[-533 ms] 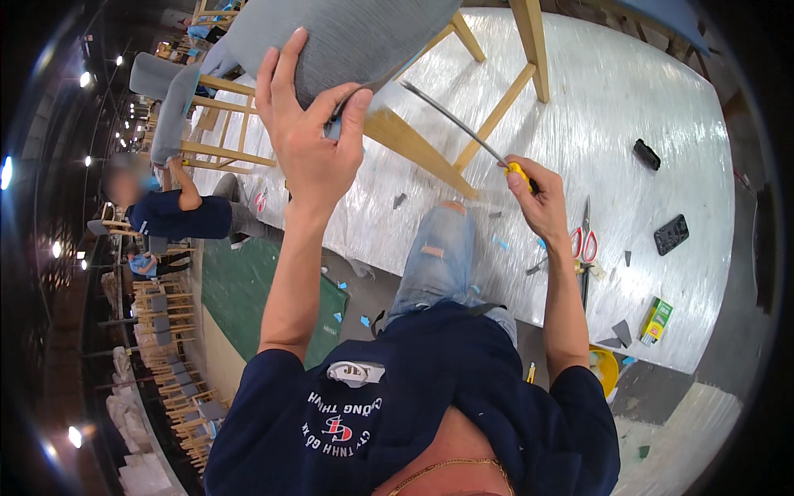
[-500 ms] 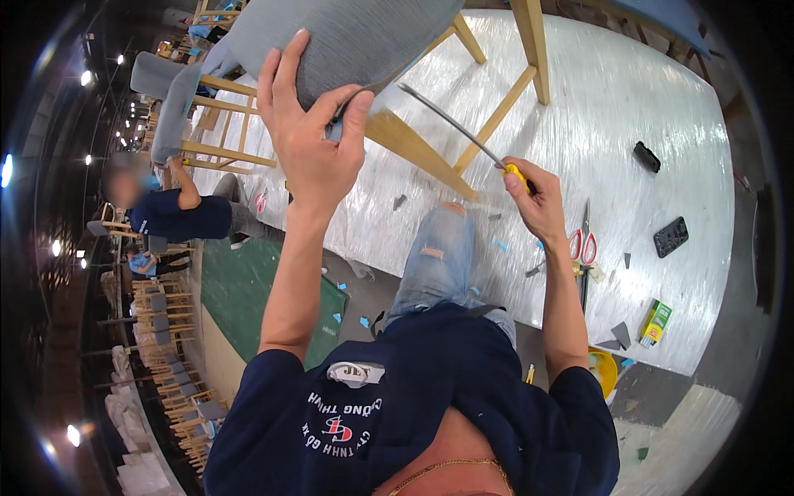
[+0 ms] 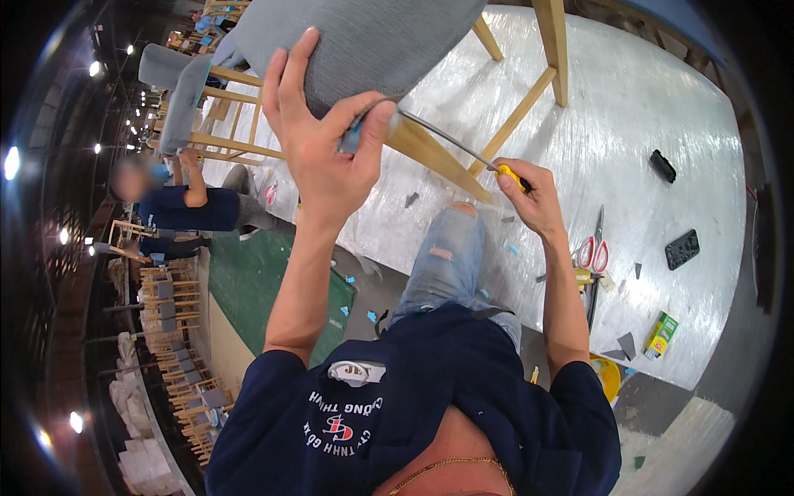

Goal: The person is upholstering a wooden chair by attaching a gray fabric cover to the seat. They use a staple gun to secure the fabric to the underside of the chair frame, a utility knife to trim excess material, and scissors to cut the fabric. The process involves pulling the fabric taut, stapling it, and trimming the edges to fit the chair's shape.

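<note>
A chair with a grey upholstered seat (image 3: 372,50) and pale wooden legs (image 3: 442,161) stands tilted at the top of the view. My left hand (image 3: 327,153) grips the seat's edge, its long fingers spread over the fabric and its thumb and forefinger pinching near the corner. A bit of light blue material shows beside that thumb. In my right hand (image 3: 533,198) is a screwdriver (image 3: 451,144) with a yellow and black handle, fingers wrapped round it. Its long metal shaft points left, the tip at the seat's edge close to my left thumb.
The plastic-wrapped work surface (image 3: 662,99) holds red-handled scissors (image 3: 594,252), black plastic pieces (image 3: 682,250), a green and yellow box (image 3: 660,335) and fabric scraps. A yellow container (image 3: 608,376) sits below its edge. At left, another person (image 3: 190,198) handles a grey chair (image 3: 178,107).
The screwdriver's tip has come down against the seat's edge by my left thumb; before, it was raised clear of it. My left hand keeps its grip. The whole view has shifted slightly.
</note>
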A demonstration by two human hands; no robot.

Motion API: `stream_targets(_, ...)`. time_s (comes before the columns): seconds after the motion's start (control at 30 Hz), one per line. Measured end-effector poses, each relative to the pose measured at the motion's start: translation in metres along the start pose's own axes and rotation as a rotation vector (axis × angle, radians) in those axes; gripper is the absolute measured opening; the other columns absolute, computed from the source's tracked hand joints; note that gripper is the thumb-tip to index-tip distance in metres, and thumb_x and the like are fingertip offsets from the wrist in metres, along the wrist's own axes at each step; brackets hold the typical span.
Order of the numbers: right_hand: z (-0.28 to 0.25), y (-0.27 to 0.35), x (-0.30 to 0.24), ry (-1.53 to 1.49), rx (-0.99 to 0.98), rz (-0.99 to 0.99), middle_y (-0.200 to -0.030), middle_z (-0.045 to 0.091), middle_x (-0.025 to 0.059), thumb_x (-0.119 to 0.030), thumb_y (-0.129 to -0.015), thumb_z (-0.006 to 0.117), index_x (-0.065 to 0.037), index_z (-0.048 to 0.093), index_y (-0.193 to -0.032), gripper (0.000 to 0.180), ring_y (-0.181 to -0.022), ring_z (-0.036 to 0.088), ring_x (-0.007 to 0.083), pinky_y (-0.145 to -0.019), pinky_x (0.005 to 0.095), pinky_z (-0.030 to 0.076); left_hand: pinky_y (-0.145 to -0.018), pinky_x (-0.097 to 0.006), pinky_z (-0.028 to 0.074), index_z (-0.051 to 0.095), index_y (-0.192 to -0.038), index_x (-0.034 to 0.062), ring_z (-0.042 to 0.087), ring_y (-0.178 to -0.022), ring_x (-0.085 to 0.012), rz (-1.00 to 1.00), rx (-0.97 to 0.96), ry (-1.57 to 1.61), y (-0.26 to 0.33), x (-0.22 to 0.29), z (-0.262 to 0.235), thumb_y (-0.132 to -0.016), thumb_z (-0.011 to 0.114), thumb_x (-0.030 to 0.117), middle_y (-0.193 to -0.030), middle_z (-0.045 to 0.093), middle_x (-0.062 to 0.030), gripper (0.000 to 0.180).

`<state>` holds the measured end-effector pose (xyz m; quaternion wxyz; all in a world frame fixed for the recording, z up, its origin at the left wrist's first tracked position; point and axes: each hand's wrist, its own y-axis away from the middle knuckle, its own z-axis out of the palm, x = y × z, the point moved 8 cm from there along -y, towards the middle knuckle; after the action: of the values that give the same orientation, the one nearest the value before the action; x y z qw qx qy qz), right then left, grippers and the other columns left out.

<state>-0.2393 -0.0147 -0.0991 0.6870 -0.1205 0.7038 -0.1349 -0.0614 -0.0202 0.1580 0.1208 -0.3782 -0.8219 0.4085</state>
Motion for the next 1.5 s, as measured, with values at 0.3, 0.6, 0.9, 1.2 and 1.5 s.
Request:
stream_targets(0.3, 0.032, -0.052, -0.003, -0.044, 0.023, -0.244, -0.077, 0.064, 0.0099, -0.023, -0.092, 0.069, 0.000, 0.070, -0.104, 0.025, -0.065, 0.056, 0.0189, -0.062, 0.0313, 0.044, -0.114, -0.049, 0.024, 0.080, -0.084, 0.0172, 0.030, -0.142, -0.0404, 0.012, -0.084, 0.004, -0.004, 0.005, -0.002, -0.075, 0.083, 0.024, -0.154, 0.039, -0.0173, 0.011)
stream_targets(0.6, 0.026, -0.084, -0.036, 0.093, -0.050, -0.383, -0.074, 0.062, 0.0099, -0.025, -0.090, 0.069, 0.000, 0.071, -0.103, 0.028, -0.063, 0.056, 0.0190, -0.060, 0.0310, 0.043, -0.114, -0.052, 0.025, 0.074, -0.105, 0.0081, 0.042, -0.132, -0.0428, -0.214, 0.209, 0.439, -0.008, -0.031, -0.024, -0.075, 0.084, 0.036, -0.149, 0.042, -0.0210, 0.042)
stream_targets(0.9, 0.012, -0.103, -0.074, 0.193, -0.144, -0.407, -0.074, 0.062, 0.0101, -0.030, -0.092, 0.069, -0.001, 0.070, -0.106, 0.032, -0.062, 0.056, 0.0203, -0.057, 0.0316, 0.042, -0.107, -0.045, 0.033, 0.071, -0.104, 0.0078, 0.057, -0.118, -0.0294, -0.144, 0.365, 0.280, -0.018, -0.054, -0.004, -0.075, 0.081, 0.025, -0.112, 0.071, -0.0066, 0.035)
stream_targets(1.2, -0.013, -0.110, -0.097, 0.391, -0.232, -0.378, -0.071, 0.059, 0.0075, -0.034, -0.091, 0.070, -0.001, 0.070, -0.105, 0.035, -0.060, 0.054, 0.0167, -0.055, 0.0301, 0.040, -0.110, -0.046, 0.032, 0.066, -0.113, 0.0076, 0.053, -0.123, -0.0292, -0.303, 0.473, 0.477, -0.014, -0.061, -0.007, -0.074, 0.081, 0.022, -0.122, 0.066, -0.0063, 0.044)
stream_targets(1.5, -0.006, -0.122, -0.101, 0.388, -0.332, -0.356, -0.070, 0.056, 0.0102, -0.039, -0.093, 0.065, -0.002, 0.068, -0.104, 0.039, -0.061, 0.054, 0.0235, -0.059, 0.0331, 0.042, -0.114, -0.053, 0.026, 0.065, -0.115, 0.0081, 0.049, -0.130, -0.0307, -0.239, 0.330, 0.316, -0.012, -0.063, -0.003, -0.075, 0.081, 0.026, -0.126, 0.065, -0.0073, 0.046)
